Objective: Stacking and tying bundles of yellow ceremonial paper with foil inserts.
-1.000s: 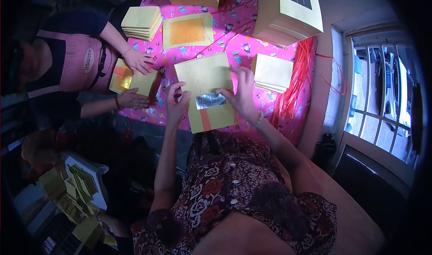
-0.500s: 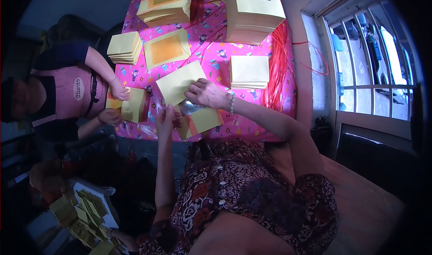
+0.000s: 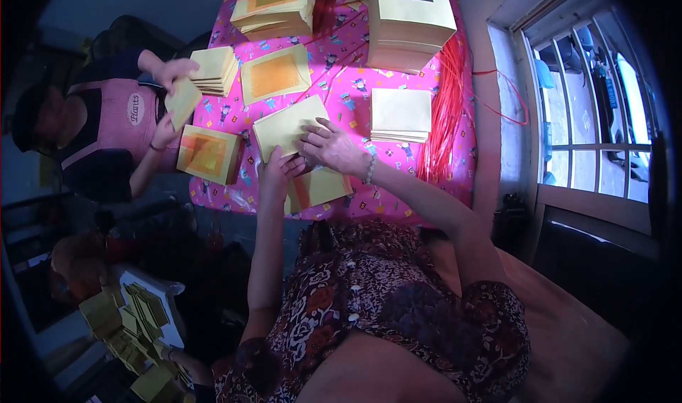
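Note:
A pale yellow paper sheet [image 3: 288,127], perhaps a thin stack, is tilted over the near part of the table. My left hand [image 3: 280,170] pinches its near edge with fingers closed. At its right edge my right hand [image 3: 332,147], wearing a bead bracelet, grips with bent fingers, the index finger lifted a little. The right thumb is hidden. Below my hands lies a stack of yellow paper [image 3: 327,187] with an orange stripe, partly covered. Just beyond the held paper is a yellow sheet with an orange square [image 3: 275,76].
A pink patterned cloth [image 3: 341,108] covers the table. Paper stacks [image 3: 400,111] stand at right, with a tall block [image 3: 408,37] behind. Red strands [image 3: 444,119] hang along the right edge. On the left a co-worker [image 3: 114,119] holds yellow paper [image 3: 183,102] beside another stack [image 3: 208,154].
My left hand has moved up and right, closing on the paper's near edge. The right index finger has straightened. The co-worker has lifted a yellow piece off their stack.

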`<action>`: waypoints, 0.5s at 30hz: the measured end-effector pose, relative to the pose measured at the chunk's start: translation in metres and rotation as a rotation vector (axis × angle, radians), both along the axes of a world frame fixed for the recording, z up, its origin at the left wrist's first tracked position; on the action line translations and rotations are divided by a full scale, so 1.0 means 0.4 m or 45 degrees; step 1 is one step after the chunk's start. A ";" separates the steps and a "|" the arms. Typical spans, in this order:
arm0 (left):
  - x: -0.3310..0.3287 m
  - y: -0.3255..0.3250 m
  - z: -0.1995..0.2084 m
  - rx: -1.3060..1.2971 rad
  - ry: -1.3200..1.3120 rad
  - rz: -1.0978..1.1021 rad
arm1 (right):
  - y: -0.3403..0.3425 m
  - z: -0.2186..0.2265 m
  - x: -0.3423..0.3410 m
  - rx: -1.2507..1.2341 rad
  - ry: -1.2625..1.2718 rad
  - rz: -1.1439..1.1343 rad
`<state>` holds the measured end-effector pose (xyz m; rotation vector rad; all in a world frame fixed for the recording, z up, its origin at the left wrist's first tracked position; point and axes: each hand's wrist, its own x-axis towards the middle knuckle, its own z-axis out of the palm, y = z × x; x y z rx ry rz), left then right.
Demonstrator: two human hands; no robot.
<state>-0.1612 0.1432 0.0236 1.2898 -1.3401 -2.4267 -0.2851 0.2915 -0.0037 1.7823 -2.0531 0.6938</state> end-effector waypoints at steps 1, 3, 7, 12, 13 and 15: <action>0.000 0.005 -0.005 -0.042 0.067 0.022 | 0.015 0.022 0.004 0.006 -0.177 -0.018; -0.004 0.021 0.010 -0.102 0.118 0.033 | 0.046 0.081 0.021 -0.122 -0.334 -0.244; -0.058 0.090 0.059 -0.125 0.173 -0.116 | 0.122 0.051 -0.007 -0.534 -1.169 -0.606; -0.138 0.218 0.047 -0.134 0.179 -0.428 | 0.285 0.020 -0.095 -0.666 -2.254 -0.565; -0.147 0.241 0.047 -0.116 0.187 -0.467 | 0.314 0.007 -0.113 -0.685 -2.207 -0.701; -0.132 0.276 0.020 -0.309 0.263 -0.424 | 0.367 -0.021 -0.150 -0.679 -2.066 -0.929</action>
